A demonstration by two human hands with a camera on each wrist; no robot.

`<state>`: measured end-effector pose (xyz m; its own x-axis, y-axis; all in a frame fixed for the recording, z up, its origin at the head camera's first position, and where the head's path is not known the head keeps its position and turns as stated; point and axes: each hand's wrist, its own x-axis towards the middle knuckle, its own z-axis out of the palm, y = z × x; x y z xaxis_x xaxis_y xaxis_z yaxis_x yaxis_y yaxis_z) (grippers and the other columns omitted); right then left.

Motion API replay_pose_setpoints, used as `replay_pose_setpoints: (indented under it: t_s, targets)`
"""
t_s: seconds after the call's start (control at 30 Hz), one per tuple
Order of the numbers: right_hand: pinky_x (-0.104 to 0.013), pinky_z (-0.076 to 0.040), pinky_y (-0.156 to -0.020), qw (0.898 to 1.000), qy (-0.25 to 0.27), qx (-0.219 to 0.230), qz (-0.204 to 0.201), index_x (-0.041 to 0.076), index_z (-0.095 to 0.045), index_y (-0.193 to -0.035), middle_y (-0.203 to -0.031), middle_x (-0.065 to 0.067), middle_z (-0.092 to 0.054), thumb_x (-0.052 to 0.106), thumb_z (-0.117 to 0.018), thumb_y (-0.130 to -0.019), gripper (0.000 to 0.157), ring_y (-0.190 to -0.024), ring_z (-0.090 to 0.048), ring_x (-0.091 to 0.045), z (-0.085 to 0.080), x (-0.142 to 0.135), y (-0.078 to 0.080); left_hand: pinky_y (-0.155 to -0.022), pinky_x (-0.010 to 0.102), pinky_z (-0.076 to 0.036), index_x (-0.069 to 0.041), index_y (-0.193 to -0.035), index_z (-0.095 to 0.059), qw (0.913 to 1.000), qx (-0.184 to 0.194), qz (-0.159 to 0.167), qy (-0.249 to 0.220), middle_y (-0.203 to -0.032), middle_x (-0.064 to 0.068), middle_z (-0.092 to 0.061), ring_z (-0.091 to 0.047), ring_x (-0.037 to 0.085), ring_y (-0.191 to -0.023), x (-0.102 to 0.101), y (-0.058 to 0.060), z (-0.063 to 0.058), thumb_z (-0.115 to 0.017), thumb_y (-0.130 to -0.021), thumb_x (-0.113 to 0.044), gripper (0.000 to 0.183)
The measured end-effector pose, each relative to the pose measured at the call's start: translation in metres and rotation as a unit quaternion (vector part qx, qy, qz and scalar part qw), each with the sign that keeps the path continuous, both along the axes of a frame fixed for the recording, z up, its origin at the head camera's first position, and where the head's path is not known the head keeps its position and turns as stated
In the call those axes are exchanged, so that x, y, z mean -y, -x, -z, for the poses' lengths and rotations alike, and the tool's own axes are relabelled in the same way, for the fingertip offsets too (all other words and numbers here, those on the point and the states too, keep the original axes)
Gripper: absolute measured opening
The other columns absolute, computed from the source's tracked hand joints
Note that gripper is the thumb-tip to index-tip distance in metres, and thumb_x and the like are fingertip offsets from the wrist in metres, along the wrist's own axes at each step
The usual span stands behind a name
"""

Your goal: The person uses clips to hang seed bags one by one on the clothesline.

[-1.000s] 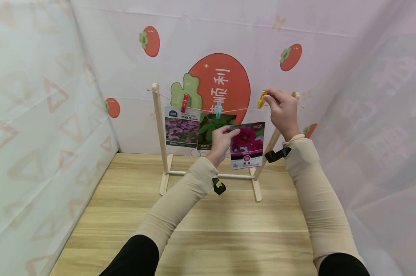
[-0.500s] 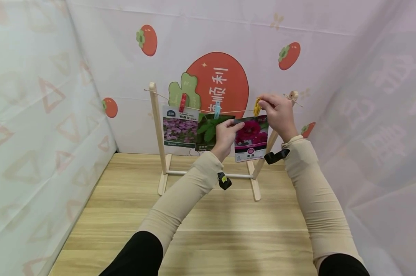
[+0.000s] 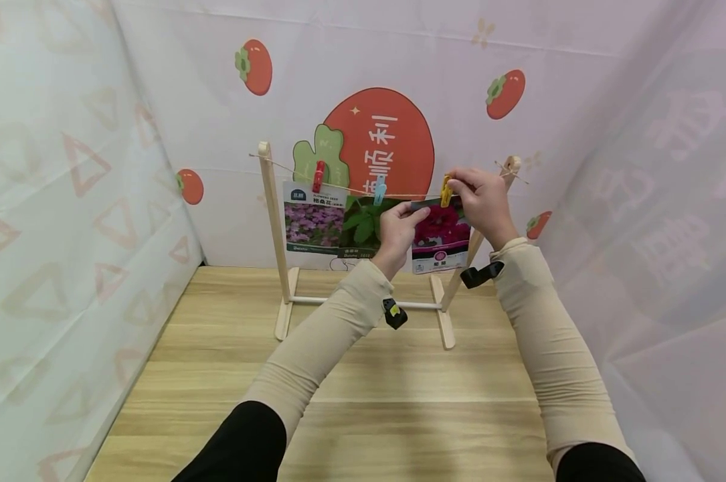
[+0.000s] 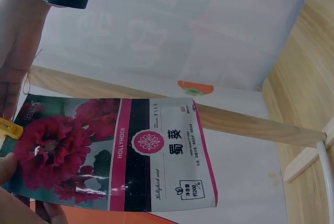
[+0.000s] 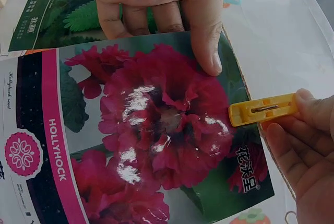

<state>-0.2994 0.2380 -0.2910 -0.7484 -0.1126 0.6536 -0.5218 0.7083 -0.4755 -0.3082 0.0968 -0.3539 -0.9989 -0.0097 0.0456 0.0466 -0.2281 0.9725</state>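
Observation:
A hollyhock seed packet [image 3: 439, 234] with dark pink flowers hangs at the string near the right post. My left hand [image 3: 395, 231] pinches its upper left edge, thumb on the front face and fingers behind. Between the thumb and fingers of my right hand [image 3: 483, 201] is a yellow clothespin [image 5: 266, 109], whose tip overlaps the packet's top edge at the string [image 5: 237, 59]. To the left, a purple-flower seed packet [image 3: 314, 221] hangs under a red clothespin [image 3: 318, 177], and a green-leaf packet [image 3: 358, 221] hangs under a light blue clothespin [image 3: 379, 190], partly hidden by my left hand.
The string runs between the wooden posts of a small rack [image 3: 272, 214], joined low down by a white rod [image 3: 305, 300]. It stands on a wood-grain table [image 3: 363, 402]. Printed cloth walls [image 3: 188, 67] enclose the back and both sides.
Both hands have come together: the hollyhock packet rose and moved right to the string, while the yellow clothespin moved left and down onto its top edge.

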Motion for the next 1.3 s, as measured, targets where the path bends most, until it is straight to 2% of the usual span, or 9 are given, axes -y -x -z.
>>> replay_pose_setpoints:
  t_s: [0.2,0.3,0.4,0.53,0.6,0.8,0.93,1.17,1.3]
  targets:
    - [-0.042,-0.054,-0.085,1.0,-0.013,0.023,-0.004,-0.003,-0.07,-0.11,-0.107,-0.022,-0.07,0.014,-0.057,-0.098,0.025,-0.093,-0.065,-0.03,-0.002,0.0,-0.002,-0.058,0.022,-0.036,-0.005,-0.104,-0.072,0.9999,-0.004,0.016,0.002,-0.103,0.012,-0.073,-0.052,0.006,-0.07,0.002,-0.001,-0.004,-0.071,-0.09,-0.018,0.019]
    - [-0.05,-0.053,-0.088,0.999,-0.016,0.037,-0.006,-0.004,-0.068,-0.115,-0.11,-0.022,-0.069,0.014,-0.057,-0.098,0.027,-0.097,-0.065,-0.032,-0.003,0.0,-0.003,-0.056,0.022,-0.035,-0.006,-0.106,-0.072,0.9997,-0.001,0.022,0.006,-0.103,0.012,-0.073,-0.053,0.007,-0.07,0.003,-0.002,-0.005,-0.07,-0.09,-0.019,0.02]
    - [-0.045,-0.054,-0.088,0.998,-0.019,0.054,-0.001,-0.002,-0.067,-0.119,-0.112,-0.021,-0.069,0.014,-0.059,-0.098,0.029,-0.097,-0.065,-0.03,-0.004,-0.001,-0.003,-0.062,0.021,-0.041,-0.005,-0.109,-0.071,0.9996,0.003,0.027,0.009,-0.107,0.011,-0.072,-0.059,0.006,-0.079,0.004,-0.002,-0.005,-0.069,-0.091,-0.019,0.023]
    - [-0.023,-0.053,-0.081,0.997,-0.023,0.07,0.0,-0.001,-0.066,-0.122,-0.112,-0.02,-0.068,0.016,-0.059,-0.098,0.03,-0.095,-0.065,-0.028,-0.005,-0.001,-0.005,-0.074,0.023,-0.05,-0.004,-0.114,-0.069,0.9997,0.002,0.025,0.006,-0.113,0.012,-0.071,-0.065,0.012,-0.093,0.006,-0.003,-0.004,-0.068,-0.093,-0.018,0.026]
    - [-0.02,-0.052,-0.082,0.997,-0.02,0.075,-0.004,-0.001,-0.066,-0.123,-0.111,-0.02,-0.068,0.016,-0.059,-0.098,0.031,-0.096,-0.065,-0.029,-0.005,-0.001,-0.006,-0.079,0.027,-0.052,-0.004,-0.116,-0.069,0.9997,-0.003,0.023,0.01,-0.114,0.013,-0.071,-0.066,0.017,-0.099,0.008,-0.005,-0.003,-0.067,-0.093,-0.018,0.027]
    - [-0.046,-0.054,-0.092,0.996,0.001,0.087,-0.015,-0.001,-0.064,-0.125,-0.112,-0.021,-0.067,0.015,-0.058,-0.098,0.032,-0.101,-0.065,-0.03,-0.005,0.001,-0.008,-0.086,0.035,-0.055,-0.006,-0.119,-0.068,0.9988,-0.038,0.01,0.031,-0.114,0.012,-0.069,-0.065,0.023,-0.105,0.02,-0.012,0.0,-0.066,-0.093,-0.015,0.027]
    - [-0.047,-0.053,-0.093,0.996,0.005,0.085,-0.017,0.0,-0.063,-0.126,-0.113,-0.021,-0.067,0.015,-0.058,-0.098,0.032,-0.101,-0.064,-0.031,-0.005,0.0,-0.008,-0.084,0.032,-0.055,-0.007,-0.119,-0.069,0.9969,-0.065,0.003,0.043,-0.114,0.012,-0.069,-0.065,0.02,-0.102,0.026,-0.014,0.0,-0.065,-0.094,-0.013,0.026]
    - [-0.016,-0.05,-0.083,0.996,0.027,0.088,-0.013,0.002,-0.065,-0.125,-0.113,-0.019,-0.068,0.017,-0.061,-0.097,0.032,-0.093,-0.061,-0.007,-0.003,-0.001,-0.008,-0.071,0.023,-0.051,-0.008,-0.112,-0.073,0.9912,-0.084,-0.005,0.102,-0.107,0.01,-0.071,-0.066,0.019,-0.095,0.031,-0.015,0.006,-0.065,-0.094,-0.013,0.02]
    - [-0.01,-0.048,-0.08,0.996,0.029,0.086,-0.013,0.002,-0.066,-0.124,-0.112,-0.02,-0.069,0.016,-0.062,-0.096,0.032,-0.092,-0.06,-0.006,-0.003,0.001,-0.008,-0.068,0.021,-0.049,-0.008,-0.106,-0.075,0.9839,-0.088,-0.012,0.155,-0.104,0.009,-0.073,-0.067,0.019,-0.093,0.032,-0.012,0.012,-0.065,-0.094,-0.014,0.017]
